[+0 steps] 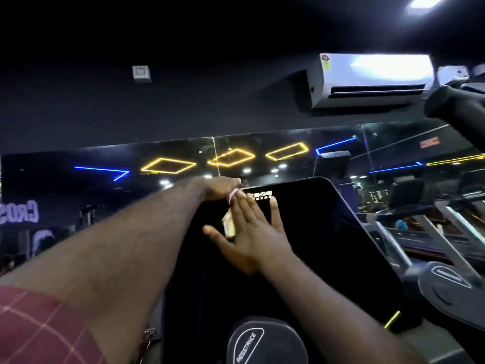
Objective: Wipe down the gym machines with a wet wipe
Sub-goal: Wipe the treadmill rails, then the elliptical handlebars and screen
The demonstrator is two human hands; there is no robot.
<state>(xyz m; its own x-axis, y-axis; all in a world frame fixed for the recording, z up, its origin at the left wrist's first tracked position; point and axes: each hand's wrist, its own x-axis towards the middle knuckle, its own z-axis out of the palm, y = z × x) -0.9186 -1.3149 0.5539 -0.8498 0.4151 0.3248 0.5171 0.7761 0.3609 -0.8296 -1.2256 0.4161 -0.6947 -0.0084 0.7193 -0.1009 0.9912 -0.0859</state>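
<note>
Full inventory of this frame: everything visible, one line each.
console: 1, black, centre, white logo at top
wipe: 1, pale, on console under right fingers
knob: 1, black, bottom centre, marked RESISTANCE
air conditioner: 1, white, wall upper right
switch plate: 1, grey, wall upper left
mirror: 1, dark, behind console, reflects yellow and blue lights
handle: 1, black, upper right
treadmills: count unclear, grey-black, right
sleeve: 1, red checked, lower left
left hand: at console's top edge, fingers hidden
right hand: flat, pressing wipe on console
</note>
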